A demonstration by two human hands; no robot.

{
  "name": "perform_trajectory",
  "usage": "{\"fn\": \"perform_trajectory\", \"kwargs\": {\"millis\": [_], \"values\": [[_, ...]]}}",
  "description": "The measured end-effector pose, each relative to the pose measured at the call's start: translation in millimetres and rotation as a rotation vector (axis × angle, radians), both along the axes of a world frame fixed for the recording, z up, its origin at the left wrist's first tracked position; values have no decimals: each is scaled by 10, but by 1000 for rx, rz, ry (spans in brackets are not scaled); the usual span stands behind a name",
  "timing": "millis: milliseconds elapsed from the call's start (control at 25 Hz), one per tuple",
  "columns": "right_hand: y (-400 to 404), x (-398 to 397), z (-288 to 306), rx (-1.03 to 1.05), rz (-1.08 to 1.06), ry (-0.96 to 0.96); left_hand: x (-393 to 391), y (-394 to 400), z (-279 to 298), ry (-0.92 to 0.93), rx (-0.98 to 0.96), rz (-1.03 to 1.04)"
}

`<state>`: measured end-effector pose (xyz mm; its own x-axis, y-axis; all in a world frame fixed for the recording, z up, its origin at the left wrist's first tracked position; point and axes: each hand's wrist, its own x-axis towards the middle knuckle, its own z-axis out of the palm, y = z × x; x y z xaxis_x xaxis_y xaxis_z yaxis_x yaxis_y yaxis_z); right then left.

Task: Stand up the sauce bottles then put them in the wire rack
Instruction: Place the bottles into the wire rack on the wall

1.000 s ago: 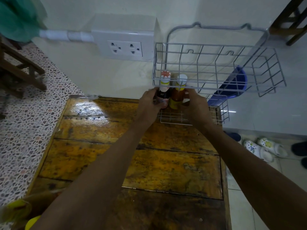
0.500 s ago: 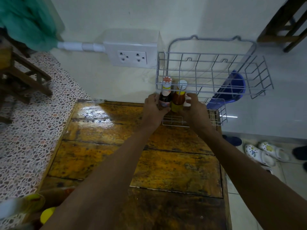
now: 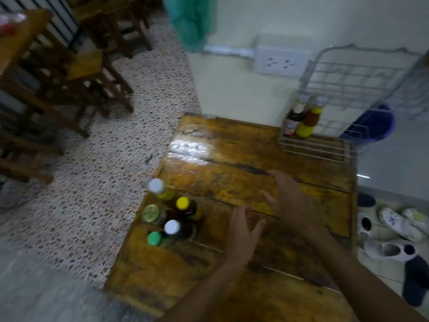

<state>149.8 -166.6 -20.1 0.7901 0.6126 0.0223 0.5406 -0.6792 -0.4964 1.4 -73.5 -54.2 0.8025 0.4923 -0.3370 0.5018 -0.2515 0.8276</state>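
Observation:
Two sauce bottles, a dark one [image 3: 294, 118] and an orange one with a yellow label [image 3: 310, 122], stand upright in the left end of the wire rack [image 3: 352, 73] at the table's far right corner. Several more bottles stand upright in a cluster [image 3: 170, 212] at the table's left edge, with white, yellow, gold and green caps. My left hand [image 3: 242, 235] hovers over the table just right of that cluster, fingers spread and holding nothing. My right hand [image 3: 287, 198] hovers over the middle of the table, fingers also spread and empty. The picture is blurred by motion.
The wooden table [image 3: 232, 159] stands against a pale wall with a socket box [image 3: 279, 61]. Wooden chairs [image 3: 76, 73] stand on the speckled floor to the left. A blue bucket [image 3: 376, 124] and several shoes [image 3: 394, 224] lie to the right.
Both hands have let go of the two bottles in the rack and drawn back toward me. The view has swung left and down, bringing the bottle cluster into sight.

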Motion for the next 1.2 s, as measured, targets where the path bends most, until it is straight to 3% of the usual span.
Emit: {"fn": "perform_trajectory", "kwargs": {"millis": [200,360,480,720,920,1200], "values": [[558,-1236,-228,-63,108,152,-1771,448,-289,198,-123,255],[954,-1752,-319,-23,116,305,-2088,1049,-348,125,-47,440],[1208,-1981,-358,2,32,390,-1964,1369,-312,22,9,416],[1322,-2130,-394,40,-76,220,-1895,1466,-295,-101,148,336],[816,-1929,-336,269,-116,226,-1853,1122,-121,-166,160,195],[-176,-540,182,315,-425,1,-182,317,356,-368,121,-113]]}}
